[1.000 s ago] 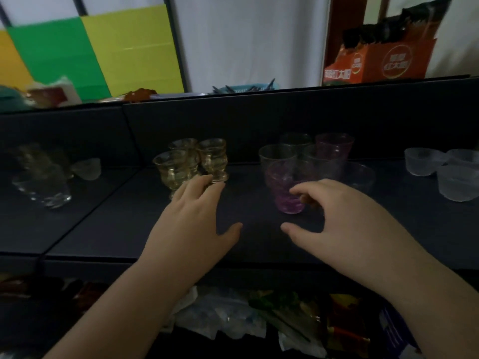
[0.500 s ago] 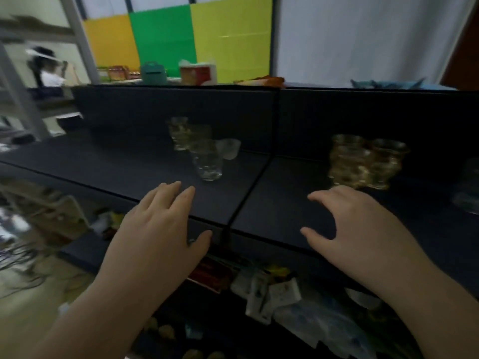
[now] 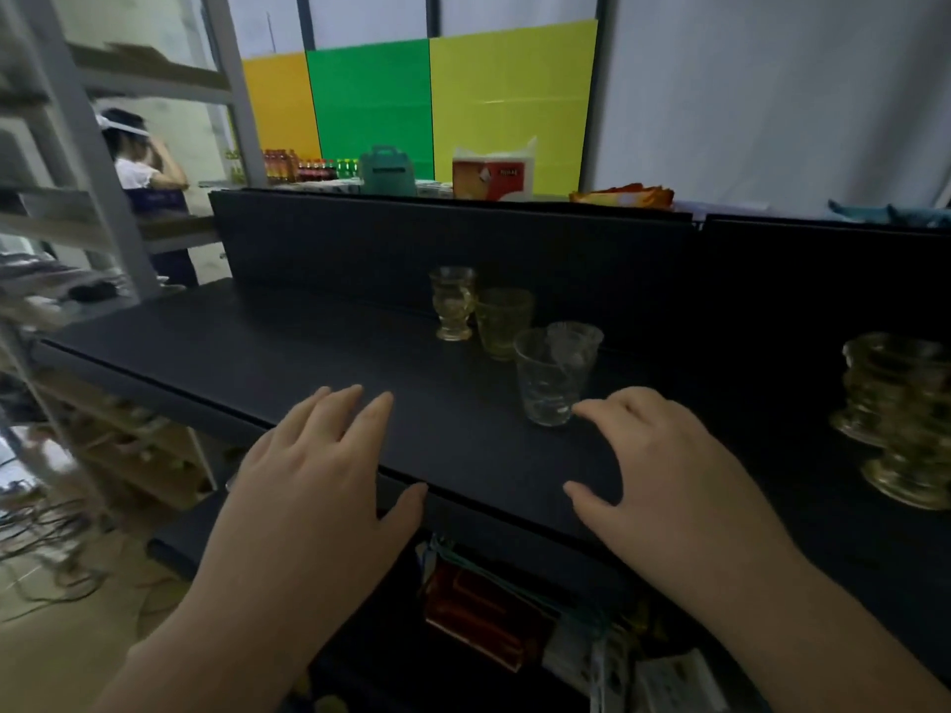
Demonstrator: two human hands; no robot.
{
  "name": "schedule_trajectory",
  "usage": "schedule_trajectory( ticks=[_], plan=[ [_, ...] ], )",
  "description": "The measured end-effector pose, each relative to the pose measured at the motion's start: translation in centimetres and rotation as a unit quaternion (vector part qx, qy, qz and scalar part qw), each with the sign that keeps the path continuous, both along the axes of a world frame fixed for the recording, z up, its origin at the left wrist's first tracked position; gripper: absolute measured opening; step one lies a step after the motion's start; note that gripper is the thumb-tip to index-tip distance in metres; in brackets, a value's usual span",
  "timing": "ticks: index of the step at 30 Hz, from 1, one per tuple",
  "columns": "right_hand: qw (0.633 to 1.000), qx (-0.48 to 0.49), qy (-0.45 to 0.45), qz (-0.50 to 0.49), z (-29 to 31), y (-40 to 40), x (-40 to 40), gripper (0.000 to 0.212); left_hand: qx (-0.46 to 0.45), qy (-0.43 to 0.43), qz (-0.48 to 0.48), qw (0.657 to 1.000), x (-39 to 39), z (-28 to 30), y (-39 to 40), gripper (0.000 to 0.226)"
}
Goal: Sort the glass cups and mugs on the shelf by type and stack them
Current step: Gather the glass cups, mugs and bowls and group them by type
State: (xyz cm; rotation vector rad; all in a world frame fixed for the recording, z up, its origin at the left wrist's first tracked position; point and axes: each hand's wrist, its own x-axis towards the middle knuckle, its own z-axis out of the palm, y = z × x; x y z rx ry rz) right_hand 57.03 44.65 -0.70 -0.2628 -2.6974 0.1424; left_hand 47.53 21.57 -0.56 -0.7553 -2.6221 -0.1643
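Observation:
On the dark shelf point(image 3: 288, 352) stands a clear glass cup point(image 3: 548, 383), with a second clear cup point(image 3: 579, 339) lying tilted behind it. Two amber pieces stand further back: a footed amber glass point(image 3: 453, 303) and an amber tumbler point(image 3: 502, 321). At the right edge sits a cluster of ribbed amber glasses point(image 3: 898, 403). My left hand point(image 3: 314, 486) hovers over the shelf's front edge, fingers spread, holding nothing. My right hand point(image 3: 664, 465) is also open, its fingertips just short of the clear cup's base.
A black back panel point(image 3: 360, 249) rises behind the shelf. Packaged goods point(image 3: 483, 614) fill the lower shelf under my hands. A person point(image 3: 139, 167) stands at far left beside metal racking point(image 3: 77, 146). Boxes and bottles line the counter beyond the panel.
My view has swung left from the purple and clear cups to the shelf's left section. Both hands moved along with it, staying open; the right hand now sits near the clear cup.

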Motion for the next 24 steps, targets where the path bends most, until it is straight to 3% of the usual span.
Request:
schedule_trajectory(
  ticks=[9,24],
  plan=[
    [0.997,-0.011,0.052,-0.05,1.3,0.3,-5.0,0.07,0.05,0.005,-0.081,0.995,-7.2,1.5,2.0,0.076],
    [0.964,-0.061,-0.028,-0.257,1.9,-2.4,-13.6,0.09,0.066,-0.062,-0.296,0.951,-25.2,2.1,6.0,0.077]
  ],
)
